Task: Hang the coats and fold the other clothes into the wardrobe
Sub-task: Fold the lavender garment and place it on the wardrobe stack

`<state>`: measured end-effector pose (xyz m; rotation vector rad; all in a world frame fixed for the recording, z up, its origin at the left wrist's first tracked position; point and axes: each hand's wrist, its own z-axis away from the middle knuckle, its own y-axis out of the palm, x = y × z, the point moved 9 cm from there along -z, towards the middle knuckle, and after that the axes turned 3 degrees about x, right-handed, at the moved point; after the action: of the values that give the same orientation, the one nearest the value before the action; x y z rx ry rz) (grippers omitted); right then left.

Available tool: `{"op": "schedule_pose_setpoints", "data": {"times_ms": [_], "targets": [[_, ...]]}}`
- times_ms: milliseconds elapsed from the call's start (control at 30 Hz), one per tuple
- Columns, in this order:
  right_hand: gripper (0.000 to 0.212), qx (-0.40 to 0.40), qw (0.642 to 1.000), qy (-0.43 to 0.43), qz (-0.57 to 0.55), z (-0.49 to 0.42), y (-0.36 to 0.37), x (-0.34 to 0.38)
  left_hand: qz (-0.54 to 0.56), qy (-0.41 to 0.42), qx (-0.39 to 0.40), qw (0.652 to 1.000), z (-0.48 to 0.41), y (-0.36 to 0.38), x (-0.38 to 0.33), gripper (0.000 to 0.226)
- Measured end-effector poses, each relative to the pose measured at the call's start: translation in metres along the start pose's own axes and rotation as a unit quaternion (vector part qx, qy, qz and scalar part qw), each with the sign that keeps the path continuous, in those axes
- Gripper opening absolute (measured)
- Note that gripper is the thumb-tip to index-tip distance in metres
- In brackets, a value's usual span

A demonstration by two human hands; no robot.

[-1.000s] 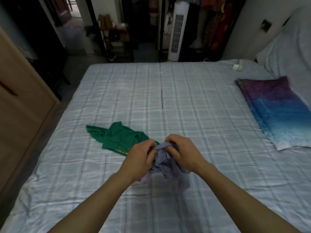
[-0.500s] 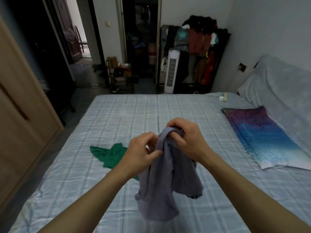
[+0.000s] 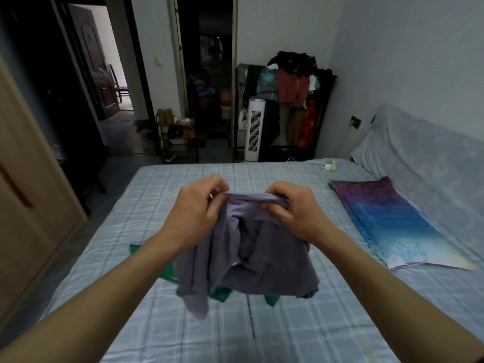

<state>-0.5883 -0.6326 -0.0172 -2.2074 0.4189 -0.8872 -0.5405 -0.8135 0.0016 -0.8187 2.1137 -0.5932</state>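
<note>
Both hands are raised over the bed [image 3: 146, 323], each pinching the top edge of a greyish-purple garment [image 3: 246, 260] — the left hand [image 3: 196, 213] has thumb and fingers closed on the left end of the stretched hem or waistband, the right hand [image 3: 293, 208] is closed on the right end, and the band runs taut between them. The rest of the cloth hangs crumpled below the hands, clear of the mattress, with one loose flap drooping lowest at near left. Under and behind it a green garment [image 3: 220, 294] lies on the pale blue checked sheet, mostly hidden, showing at the left of the hanging cloth and in small corners beneath it. To the right lies a purple-and-blue pillow [image 3: 387, 221], near the covered headboard [image 3: 429, 163]. A light wooden wardrobe [image 3: 28, 195] stands along the left edge, its door shut as far as can be seen. Beyond the far end of the bed stand a white tower fan [image 3: 255, 129] and a dark rack hung with clothes [image 3: 293, 85] — well apart from the hands.
</note>
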Motion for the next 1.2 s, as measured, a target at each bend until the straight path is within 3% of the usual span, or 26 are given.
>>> {"op": "schedule_pose_setpoints", "data": {"times_ms": [167, 267, 433, 533, 667, 800, 867, 1033, 1200], "targets": [[0.014, -0.010, 1.000, 0.026, -0.003, 0.010, 0.009, -0.012, -0.010, 0.027, -0.008, 1.000, -0.010, -0.015, -0.022, 0.009], [0.008, -0.016, 0.998, 0.063, -0.013, 0.023, 0.032, -0.022, -0.016, 0.039, -0.001, 0.999, -0.012, -0.018, -0.031, 0.011], [0.009, 0.055, 0.982, 0.181, -0.027, 0.055, 0.084, -0.058, -0.018, 0.022, -0.013, 1.000, -0.003, -0.029, -0.025, 0.012], [0.029, 0.051, 0.975, 0.216, -0.019, 0.068, 0.087, -0.074, -0.038, 0.009, -0.024, 0.999, 0.006, -0.044, -0.010, 0.013], [0.012, 0.001, 0.978, 0.209, -0.015, 0.065, 0.058, -0.074, -0.071, -0.035, -0.025, 0.997, 0.021, -0.058, 0.023, 0.014], [0.026, -0.067, 0.977, 0.201, -0.033, 0.053, 0.015, -0.064, -0.081, -0.097, -0.016, 0.992, 0.034, -0.059, 0.059, 0.015], [0.036, -0.068, 0.981, 0.178, -0.038, 0.044, -0.005, -0.048, -0.084, -0.120, -0.005, 0.989, 0.039, -0.053, 0.071, 0.016], [0.021, -0.028, 0.984, 0.167, -0.062, 0.025, -0.025, -0.016, -0.091, -0.147, 0.006, 0.985, 0.043, -0.038, 0.086, 0.016], [0.030, -0.071, 0.968, 0.204, -0.124, 0.019, -0.031, -0.006, -0.089, -0.129, -0.009, 0.988, 0.042, -0.023, 0.067, 0.015]]}}
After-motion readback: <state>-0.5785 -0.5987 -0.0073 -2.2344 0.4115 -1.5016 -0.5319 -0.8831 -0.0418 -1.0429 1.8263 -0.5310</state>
